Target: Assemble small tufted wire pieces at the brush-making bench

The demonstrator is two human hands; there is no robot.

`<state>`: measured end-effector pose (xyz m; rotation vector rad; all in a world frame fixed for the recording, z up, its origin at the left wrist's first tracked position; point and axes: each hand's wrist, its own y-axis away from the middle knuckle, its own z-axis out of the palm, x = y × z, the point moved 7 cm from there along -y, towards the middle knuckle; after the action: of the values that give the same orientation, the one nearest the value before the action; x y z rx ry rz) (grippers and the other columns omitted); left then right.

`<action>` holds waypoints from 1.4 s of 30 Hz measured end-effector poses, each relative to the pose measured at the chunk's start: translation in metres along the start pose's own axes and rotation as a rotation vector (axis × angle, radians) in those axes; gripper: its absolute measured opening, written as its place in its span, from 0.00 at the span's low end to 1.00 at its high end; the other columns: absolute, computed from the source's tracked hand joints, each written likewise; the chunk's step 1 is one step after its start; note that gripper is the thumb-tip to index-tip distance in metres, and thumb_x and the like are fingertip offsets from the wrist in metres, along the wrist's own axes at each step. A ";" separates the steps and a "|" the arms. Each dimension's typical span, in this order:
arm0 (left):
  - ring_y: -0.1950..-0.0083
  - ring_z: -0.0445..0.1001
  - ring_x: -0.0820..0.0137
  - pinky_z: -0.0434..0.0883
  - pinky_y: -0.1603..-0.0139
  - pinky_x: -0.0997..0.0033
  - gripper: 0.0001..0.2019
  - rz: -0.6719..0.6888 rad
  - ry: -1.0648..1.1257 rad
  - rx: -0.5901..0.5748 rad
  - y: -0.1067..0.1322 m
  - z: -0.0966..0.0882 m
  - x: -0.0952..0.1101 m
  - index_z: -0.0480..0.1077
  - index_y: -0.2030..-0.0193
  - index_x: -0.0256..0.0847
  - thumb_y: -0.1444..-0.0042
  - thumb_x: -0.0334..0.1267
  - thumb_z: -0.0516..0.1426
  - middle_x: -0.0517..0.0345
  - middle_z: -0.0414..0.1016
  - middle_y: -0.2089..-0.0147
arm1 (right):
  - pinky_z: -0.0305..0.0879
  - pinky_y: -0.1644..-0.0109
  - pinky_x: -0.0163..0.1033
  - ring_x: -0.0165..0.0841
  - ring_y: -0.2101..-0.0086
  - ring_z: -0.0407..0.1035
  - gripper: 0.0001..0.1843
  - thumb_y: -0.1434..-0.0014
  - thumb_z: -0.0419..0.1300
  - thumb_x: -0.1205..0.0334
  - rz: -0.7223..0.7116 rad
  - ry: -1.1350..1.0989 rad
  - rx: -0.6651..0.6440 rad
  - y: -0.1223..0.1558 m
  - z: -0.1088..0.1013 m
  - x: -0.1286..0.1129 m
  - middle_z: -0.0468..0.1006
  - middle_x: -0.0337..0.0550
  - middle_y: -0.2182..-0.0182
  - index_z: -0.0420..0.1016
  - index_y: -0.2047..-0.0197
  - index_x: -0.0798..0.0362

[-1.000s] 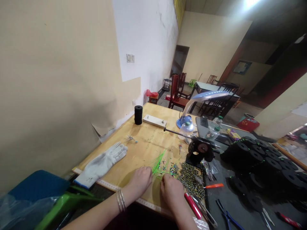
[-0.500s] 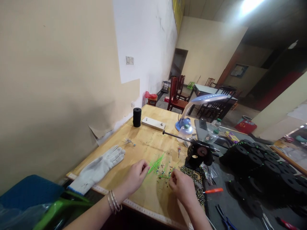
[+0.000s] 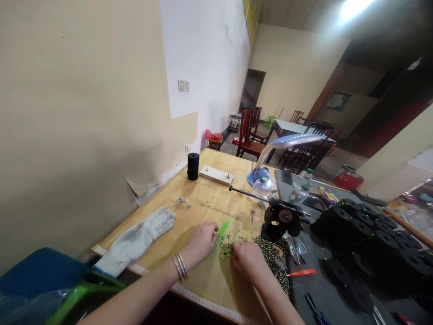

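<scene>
My left hand [image 3: 202,241] rests on the wooden table [image 3: 206,198] with its fingers curled and pinched at a bunch of thin green strands [image 3: 223,225]. My right hand [image 3: 248,259] lies close beside it, fingers curled down among small scattered beads [image 3: 227,242]. What either hand pinches is too small to make out. Metal bangles [image 3: 180,266] circle my left wrist. A pile of black-and-yellow striped pieces [image 3: 272,257] lies just right of my right hand.
A white work glove [image 3: 138,239] lies at the left. A black winding device [image 3: 282,219] with a long rod stands behind my hands, then a blue desk lamp [image 3: 267,169], a black spool [image 3: 193,166], a wooden block [image 3: 216,175]. Black discs [image 3: 365,230] and tools fill the right.
Both hands have come closer together over the green strands and beads; my right hand moved left and down onto the table. The camera view shifted slightly.
</scene>
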<state>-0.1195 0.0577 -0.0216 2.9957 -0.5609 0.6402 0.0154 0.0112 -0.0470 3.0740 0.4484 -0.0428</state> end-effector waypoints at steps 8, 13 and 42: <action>0.50 0.72 0.54 0.67 0.51 0.60 0.10 -0.027 -0.179 -0.103 -0.016 0.018 0.008 0.72 0.57 0.34 0.45 0.37 0.57 0.42 0.76 0.55 | 0.61 0.68 0.39 0.44 0.67 0.77 0.09 0.46 0.57 0.72 -0.065 0.039 -0.070 -0.011 0.003 -0.011 0.82 0.56 0.68 0.79 0.63 0.60; 0.53 0.76 0.54 0.69 0.55 0.60 0.11 -0.019 -0.199 -0.163 -0.023 0.031 0.005 0.74 0.59 0.33 0.44 0.28 0.51 0.40 0.78 0.57 | 0.58 0.69 0.37 0.41 0.67 0.77 0.09 0.43 0.56 0.69 -0.058 0.050 -0.011 -0.004 -0.011 -0.001 0.82 0.51 0.68 0.78 0.64 0.55; 0.52 0.74 0.59 0.65 0.55 0.66 0.11 -0.091 -0.136 -0.107 -0.034 0.014 0.003 0.72 0.57 0.35 0.39 0.33 0.49 0.43 0.78 0.55 | 0.66 0.62 0.35 0.38 0.66 0.76 0.12 0.45 0.55 0.74 -0.257 0.194 -0.053 -0.050 -0.015 0.009 0.82 0.51 0.68 0.80 0.63 0.57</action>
<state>-0.0991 0.0873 -0.0313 2.9584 -0.4462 0.3895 0.0105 0.0620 -0.0343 2.9596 0.8373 0.2584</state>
